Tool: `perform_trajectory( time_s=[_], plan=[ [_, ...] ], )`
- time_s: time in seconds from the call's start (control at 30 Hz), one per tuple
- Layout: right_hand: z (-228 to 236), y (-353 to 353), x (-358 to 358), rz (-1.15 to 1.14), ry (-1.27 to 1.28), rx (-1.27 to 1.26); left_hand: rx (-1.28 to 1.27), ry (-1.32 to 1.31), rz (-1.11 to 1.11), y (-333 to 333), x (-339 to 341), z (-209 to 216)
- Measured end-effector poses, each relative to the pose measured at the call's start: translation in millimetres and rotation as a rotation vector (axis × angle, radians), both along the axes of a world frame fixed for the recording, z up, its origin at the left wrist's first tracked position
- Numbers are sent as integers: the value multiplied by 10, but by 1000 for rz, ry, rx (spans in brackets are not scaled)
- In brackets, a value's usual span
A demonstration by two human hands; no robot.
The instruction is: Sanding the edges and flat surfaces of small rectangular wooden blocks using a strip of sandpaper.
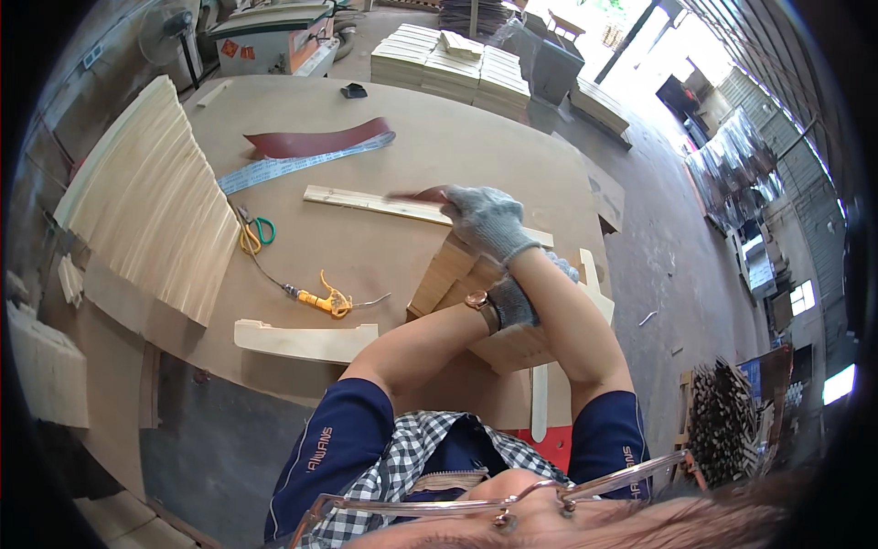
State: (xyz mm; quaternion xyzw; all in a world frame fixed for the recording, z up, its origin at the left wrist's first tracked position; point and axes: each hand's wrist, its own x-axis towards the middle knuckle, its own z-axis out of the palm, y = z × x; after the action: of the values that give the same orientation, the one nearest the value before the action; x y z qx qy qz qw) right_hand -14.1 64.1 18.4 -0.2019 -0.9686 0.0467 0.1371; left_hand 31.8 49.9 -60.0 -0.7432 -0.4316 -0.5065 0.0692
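Where the right hand (491, 220) works: just right of centre in the frame, grey-gloved, fingers closed on a reddish-brown abrasive piece (422, 195).
Abrasive piece: blurred; lies over the middle of the wooden strip (352, 199).
Wooden strip: long, narrow, pale; runs from left of centre, slightly downward, to right of centre, passing behind the right hand.
Left hand (562, 265): grey-gloved, mostly hidden beneath the crossing right forearm (576, 320); whether it grips anything cannot be told. A wristwatch (476, 299) sits above its cuff.
Wooden block (448, 279): light brown, centre of the frame, below the strip and partly covered by the forearms.
Air blow gun (327, 297): yellow body, metal nozzle pointing right; on the worktable (366, 247), left of the block.
Scissors (251, 240): green and yellow handles, left of centre, beside the slat stack (151, 201).
Abrasive strip (315, 142): curled, reddish-brown face and blue printed backing, upper left of centre.
Shaped wooden piece (306, 340): pale, notched, at the near table edge, lower left of centre.
Background: bundled boards (448, 64) at top centre; pedestal fan (169, 32) at upper left.
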Motion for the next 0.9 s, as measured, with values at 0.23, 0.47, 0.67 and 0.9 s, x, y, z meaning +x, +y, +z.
perform_trajectory(
  time_s=[0.23, 0.47, 0.67, 0.9],
  plan=[
    [22, -407, 63, 438, -510, 25, -402, 291, 74, -133, -55, 292],
    [325, -757, 257, 330, -43, 275, -444, 379, 157, -92, -77, 295],
    [27, 120, -15, 50, -222, 63, -424, 365, 121, -137, -50, 345],
    [-49, -184, 153, 184, -212, 25, -414, 344, 140, -200, -44, 370]
  ],
)
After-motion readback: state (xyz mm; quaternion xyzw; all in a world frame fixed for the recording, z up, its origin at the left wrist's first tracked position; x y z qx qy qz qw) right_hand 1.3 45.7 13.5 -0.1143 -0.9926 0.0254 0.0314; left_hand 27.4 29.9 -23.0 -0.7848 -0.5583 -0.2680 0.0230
